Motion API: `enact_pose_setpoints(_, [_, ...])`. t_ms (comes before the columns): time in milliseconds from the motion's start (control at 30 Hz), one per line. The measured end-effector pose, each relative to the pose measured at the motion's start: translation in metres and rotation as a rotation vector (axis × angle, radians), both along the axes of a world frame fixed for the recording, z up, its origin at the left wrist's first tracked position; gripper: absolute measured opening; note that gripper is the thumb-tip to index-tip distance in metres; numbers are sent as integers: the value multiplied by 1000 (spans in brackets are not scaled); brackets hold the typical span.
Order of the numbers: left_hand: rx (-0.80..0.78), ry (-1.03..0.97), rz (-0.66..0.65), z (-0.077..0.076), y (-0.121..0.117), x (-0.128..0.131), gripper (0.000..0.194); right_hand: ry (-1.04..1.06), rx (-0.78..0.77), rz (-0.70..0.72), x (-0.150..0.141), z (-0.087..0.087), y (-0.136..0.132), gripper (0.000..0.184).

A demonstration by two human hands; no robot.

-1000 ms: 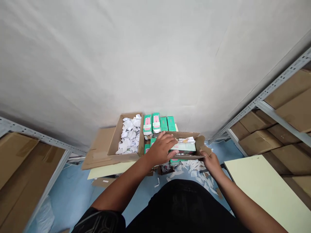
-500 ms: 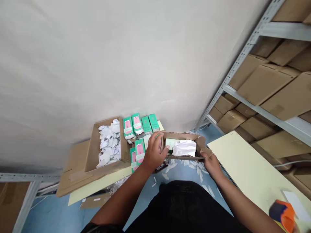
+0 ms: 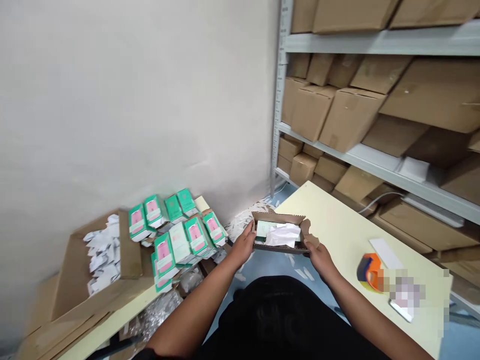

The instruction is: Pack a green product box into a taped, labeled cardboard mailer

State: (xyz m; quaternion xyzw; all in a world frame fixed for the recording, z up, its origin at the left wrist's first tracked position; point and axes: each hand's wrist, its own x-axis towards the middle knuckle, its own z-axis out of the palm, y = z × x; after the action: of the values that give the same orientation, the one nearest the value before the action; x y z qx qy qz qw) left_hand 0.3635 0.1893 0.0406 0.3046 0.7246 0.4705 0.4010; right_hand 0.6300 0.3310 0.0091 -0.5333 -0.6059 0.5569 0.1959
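Observation:
A small open cardboard box (image 3: 279, 218) is held up in front of my body between both hands. Inside it lie crumpled white paper (image 3: 283, 235) and a pale green-and-white packet (image 3: 262, 228). My left hand (image 3: 243, 245) grips the box's left end, fingers bent over the wall. At the right end, beside a torn flap, my right hand (image 3: 321, 257) is closed on the lower corner. Left of my left hand stand several green boxes with pink fronts (image 3: 164, 252), grouped on a pale yellow table.
A larger carton (image 3: 131, 245) of torn white paper sits at far left. To the right, a pale yellow table (image 3: 318, 220) bears an orange tape dispenser (image 3: 371, 272) and a phone (image 3: 401, 310). Shelving (image 3: 378, 165) full of cartons stands behind. Paper scraps (image 3: 243, 215) litter the floor.
My view has turned right, bringing more of the right table and shelves into sight. The held box has swung away from the green boxes toward the right table. My left hand now grips its end.

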Motion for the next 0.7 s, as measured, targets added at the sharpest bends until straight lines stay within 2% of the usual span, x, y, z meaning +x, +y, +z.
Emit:
enact_pose_setpoints(100, [-113, -139, -53, -1, 43, 44, 70, 92, -84, -94, 49, -15, 20, 45])
enact_pose_setpoints(267, [-135, -145, -127, -8, 109, 111, 68, 190, -198, -282, 117, -27, 48, 43])
enact_pose_setpoints(367, [-140, -151, -192, -12, 139, 139, 68, 192, -213, -369, 145, -31, 61, 41])
enact_pose_setpoints(533, [-173, -144, -300, -20, 183, 155, 71, 216, -255, -458, 169, -48, 78, 37])
enact_pose_setpoints(700, [-190, -133, -409, -47, 233, 152, 72, 248, -321, -576, 171, -69, 96, 40])
